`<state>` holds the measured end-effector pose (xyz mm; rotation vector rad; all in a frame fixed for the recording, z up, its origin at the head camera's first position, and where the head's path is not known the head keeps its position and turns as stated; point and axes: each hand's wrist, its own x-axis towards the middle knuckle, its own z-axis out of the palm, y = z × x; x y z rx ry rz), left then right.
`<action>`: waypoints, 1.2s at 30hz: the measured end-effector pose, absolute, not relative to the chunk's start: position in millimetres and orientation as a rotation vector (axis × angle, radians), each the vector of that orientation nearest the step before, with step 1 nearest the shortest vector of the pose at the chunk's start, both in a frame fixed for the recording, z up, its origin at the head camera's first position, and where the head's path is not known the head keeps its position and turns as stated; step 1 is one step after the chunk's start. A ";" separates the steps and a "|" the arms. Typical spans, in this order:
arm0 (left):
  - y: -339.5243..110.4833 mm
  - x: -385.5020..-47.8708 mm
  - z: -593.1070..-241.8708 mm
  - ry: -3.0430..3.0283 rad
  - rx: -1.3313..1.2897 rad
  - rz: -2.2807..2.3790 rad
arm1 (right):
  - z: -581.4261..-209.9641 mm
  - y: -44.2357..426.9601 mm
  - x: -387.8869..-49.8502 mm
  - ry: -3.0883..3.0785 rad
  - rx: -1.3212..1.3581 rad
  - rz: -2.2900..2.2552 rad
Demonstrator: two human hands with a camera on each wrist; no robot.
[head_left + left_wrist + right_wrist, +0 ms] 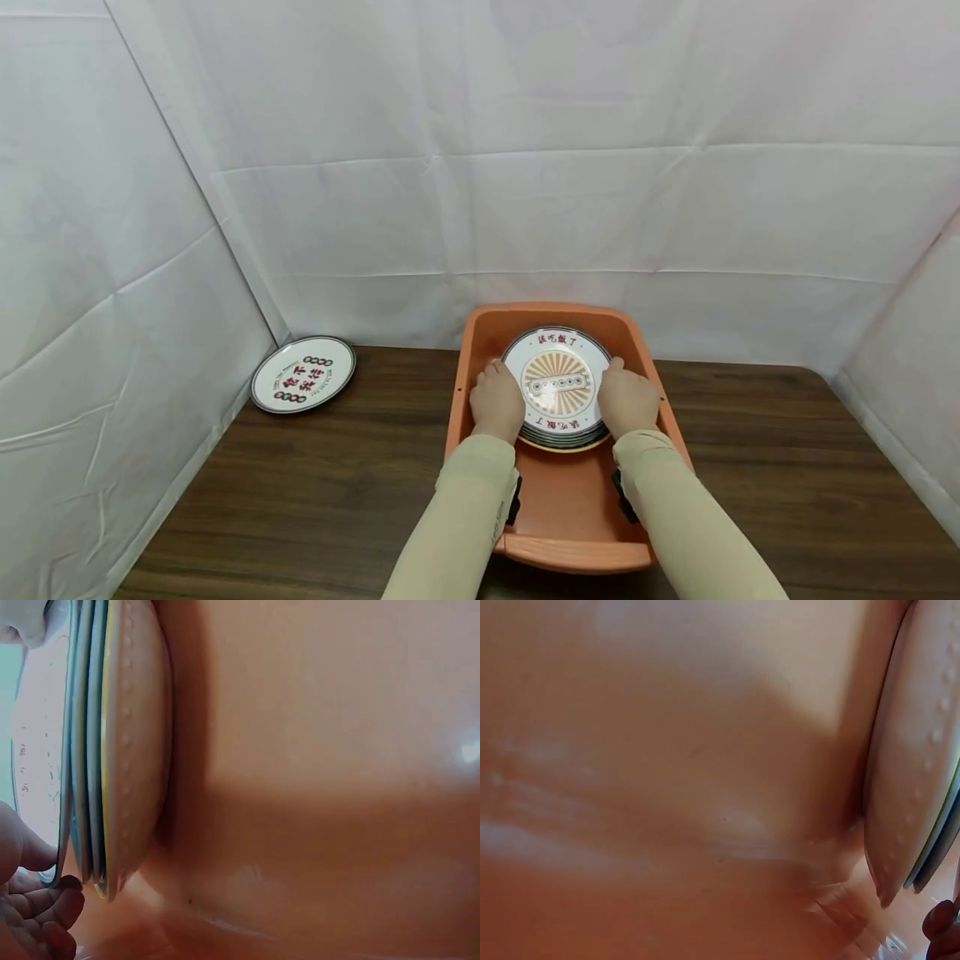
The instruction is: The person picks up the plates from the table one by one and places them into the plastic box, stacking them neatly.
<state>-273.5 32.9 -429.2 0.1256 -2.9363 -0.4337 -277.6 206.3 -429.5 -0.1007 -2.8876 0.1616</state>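
A white plate [557,383] with red characters and a gold sunburst tops a stack of plates [564,439] inside an orange plastic bin [570,508]. My left hand [497,400] pinches the top plate's left rim, thumb above and fingers below in the left wrist view. On the opposite rim, my right hand [628,402] grips the same plate; only its fingertips [939,921] show in the right wrist view. Lowest in the stack, a yellow-rimmed dish [139,750] with a beaded underside sits on the bin floor.
Another white plate [303,375] with red characters and a dark rim lies at the back left of the brown wooden table [330,492]. White cloth walls [555,208] stand behind and at both sides. The bin's sides rise close around both hands.
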 end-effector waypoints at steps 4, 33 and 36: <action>33.0 -273.8 -430.0 -2.959 0.117 -0.340 | -432.1 205.9 -278.1 -2.875 -0.087 0.158; 37.5 -275.5 -433.9 -3.071 0.131 -0.132 | -440.3 205.0 -279.6 -2.938 -0.035 0.055; 37.7 -276.5 -434.5 -3.068 0.130 -0.142 | -439.1 204.6 -279.0 -2.946 -0.032 0.045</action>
